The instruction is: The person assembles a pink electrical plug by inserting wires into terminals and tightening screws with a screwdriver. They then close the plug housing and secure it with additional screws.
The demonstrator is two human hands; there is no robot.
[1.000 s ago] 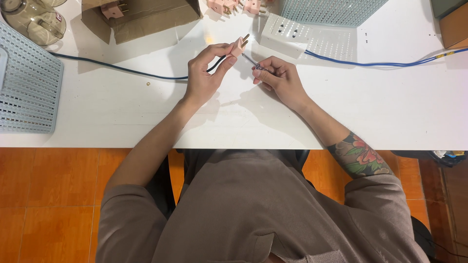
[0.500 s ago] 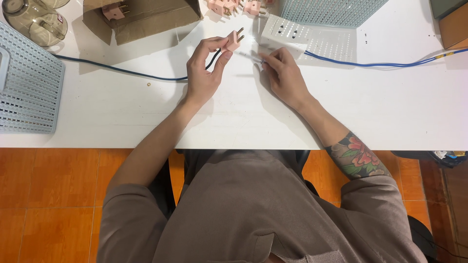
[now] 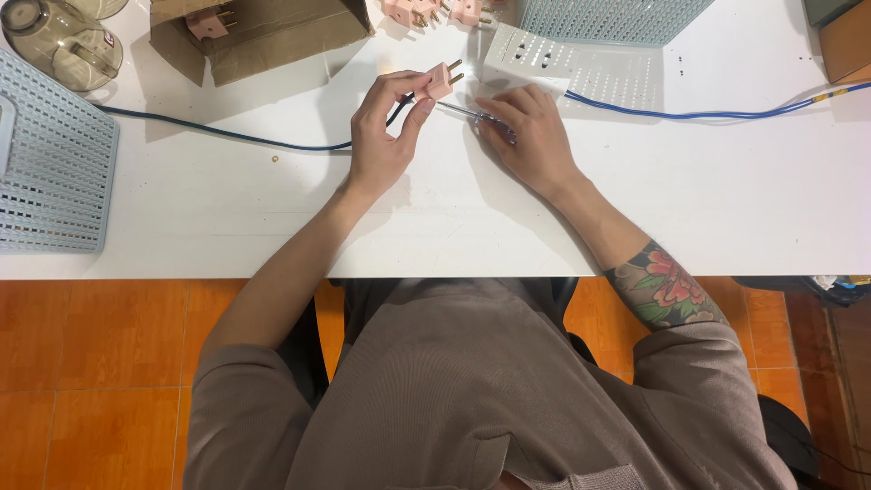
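My left hand (image 3: 386, 127) pinches a small pink two-pin plug (image 3: 440, 81) above the white table (image 3: 272, 218), its brass pins pointing up and right. A dark cable (image 3: 227, 134) runs from the plug leftward across the table. My right hand (image 3: 531, 136) grips a slim screwdriver (image 3: 463, 111) whose metal shaft points left toward the plug, its tip just below the plug's body.
A cardboard box (image 3: 263, 32) with a pink plug inside sits at the back left. More pink plugs (image 3: 426, 11) lie at the back centre. A pale perforated panel (image 3: 581, 63) with a blue wire (image 3: 726, 113) lies right. A perforated basket (image 3: 50, 172) and glass jars (image 3: 63, 41) stand left.
Both hands have shifted slightly; the plug turned in my left hand so its pins point up-right, and the screwdriver tip came back close under the plug.
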